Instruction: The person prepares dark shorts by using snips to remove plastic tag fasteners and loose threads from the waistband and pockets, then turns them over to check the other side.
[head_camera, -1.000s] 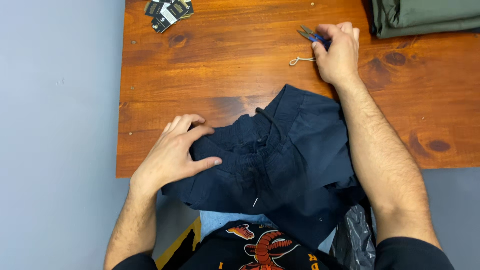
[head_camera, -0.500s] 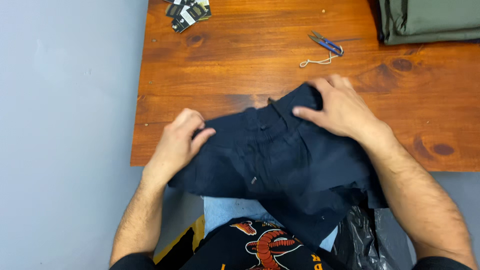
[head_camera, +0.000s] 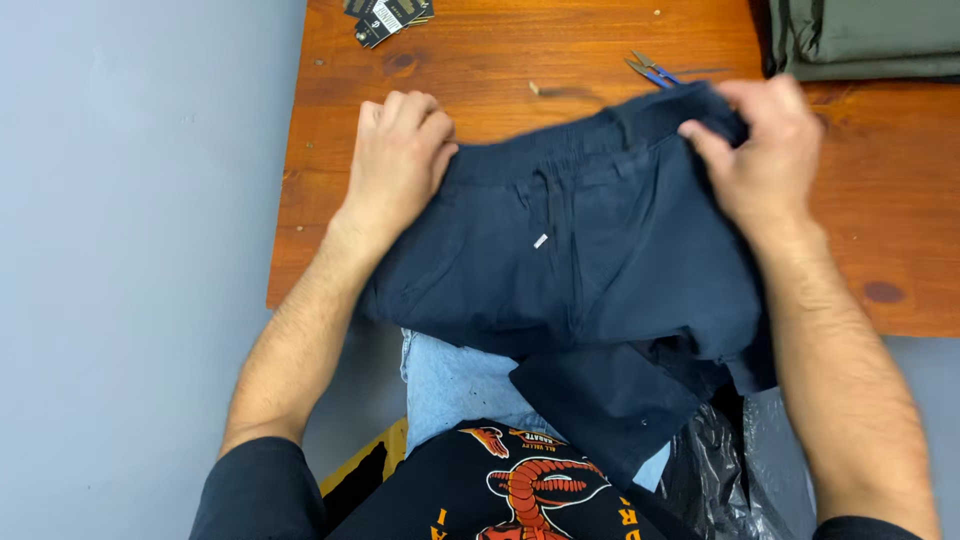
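A dark navy garment (head_camera: 590, 260) with a drawstring waistband lies partly on the wooden table (head_camera: 500, 70) and hangs over its near edge onto my lap. My left hand (head_camera: 398, 150) grips the garment's left waistband corner. My right hand (head_camera: 765, 150) pinches the right waistband corner, lifted slightly off the table. Small blue thread snips (head_camera: 650, 70) lie on the table just beyond the garment, partly hidden by it.
A folded olive-green garment (head_camera: 860, 40) lies at the table's far right corner. Black paper tags (head_camera: 385, 15) lie at the far left. A black plastic bag (head_camera: 720, 480) sits by my right knee. Grey floor is to the left.
My right hand left the snips on the table and came back to the garment. Both hands took the waistband and pulled the garment up and spread it wider.
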